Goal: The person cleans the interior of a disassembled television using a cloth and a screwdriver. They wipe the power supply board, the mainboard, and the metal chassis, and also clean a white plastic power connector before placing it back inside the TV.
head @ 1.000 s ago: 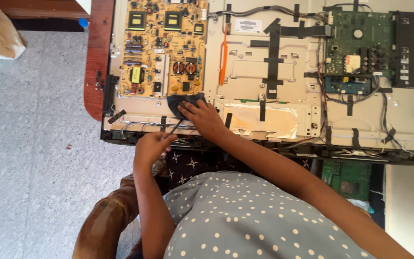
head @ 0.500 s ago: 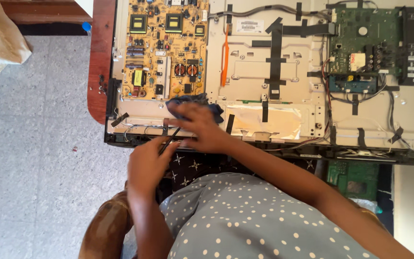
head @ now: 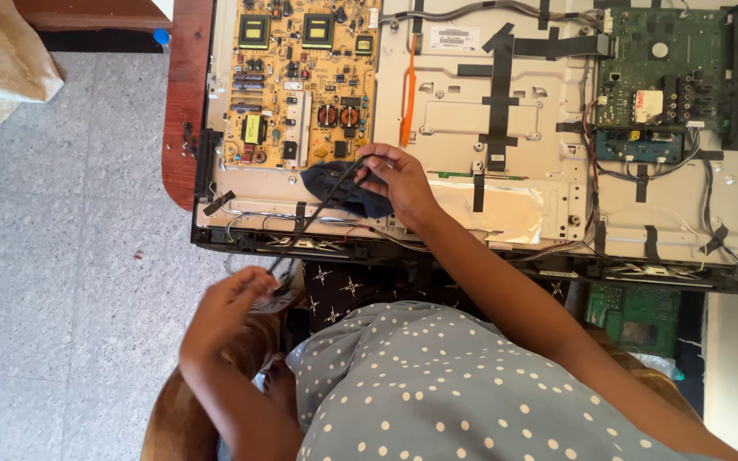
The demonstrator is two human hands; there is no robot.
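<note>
A person in a dotted blue top bends over an opened flat-screen television, seen from above. The right hand [head: 399, 183] reaches forward onto the set's bare metal back panel [head: 523, 137], fingers curled and pinched around the upper end of a thin black cable [head: 322, 201] while pressing a dark blue cloth [head: 339, 183] against the panel. The left hand [head: 232, 312] is drawn back toward the body, below the set's near edge, loosely closed around the cable's lower end together with something pale that cannot be made out.

The cable runs taut between the two hands, its long axis on a diagonal: up and to the right toward the right hand, down and to the left toward the left hand, crossing the television's lower frame [head: 471, 256] on the way. The cloth lies under and just left of the right hand, touching it, so the right hand is plainly the nearer one; the left hand is well apart from it.

Just beyond the cloth sits the yellow circuit board [head: 301, 85], and far to the right a green circuit board [head: 676, 85]. An orange ribbon cable [head: 407, 94] runs upright between board and panel. The set rests on a reddish wooden worktop [head: 183, 128] above a speckled tiled floor [head: 61, 256]
</note>
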